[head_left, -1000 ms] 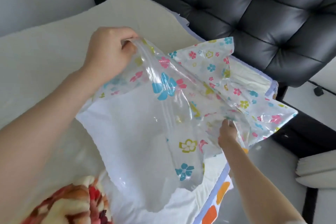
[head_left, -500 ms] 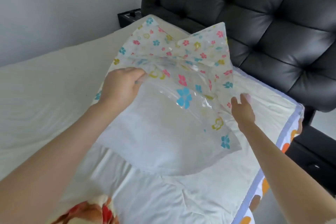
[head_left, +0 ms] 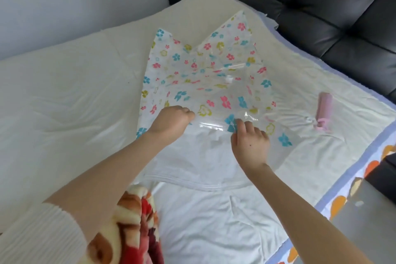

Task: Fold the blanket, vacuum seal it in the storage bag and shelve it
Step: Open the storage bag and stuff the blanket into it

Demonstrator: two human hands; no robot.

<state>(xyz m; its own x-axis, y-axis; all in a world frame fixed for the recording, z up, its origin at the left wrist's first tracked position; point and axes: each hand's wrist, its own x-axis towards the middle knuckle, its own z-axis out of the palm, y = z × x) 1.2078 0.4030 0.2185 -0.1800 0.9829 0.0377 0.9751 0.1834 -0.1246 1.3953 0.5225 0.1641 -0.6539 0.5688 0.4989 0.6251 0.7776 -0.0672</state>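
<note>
I have the storage bag [head_left: 205, 83] spread on the bed [head_left: 64, 96], its long axis running from me at six o'clock away toward twelve, the flowered far end crumpled and partly raised, the clear mouth edge nearest me. Both hands sit on the near part of the bag. My left hand [head_left: 169, 122] has its fingers curled and seems to pinch the plastic at about ten o'clock of the mouth; my right hand [head_left: 250, 143], at two o'clock, has its fingers bent down onto the film, though whether they pinch it or only press I cannot tell. The blanket [head_left: 132, 225] lies bunched at six o'clock, under my left forearm, closer to the left hand than the right, and well short of the bag's mouth. I judge the mouth must open toward me, so the blanket goes in along that axis. A pink roll [head_left: 324, 111] lies at three o'clock, just beside the bag.
</note>
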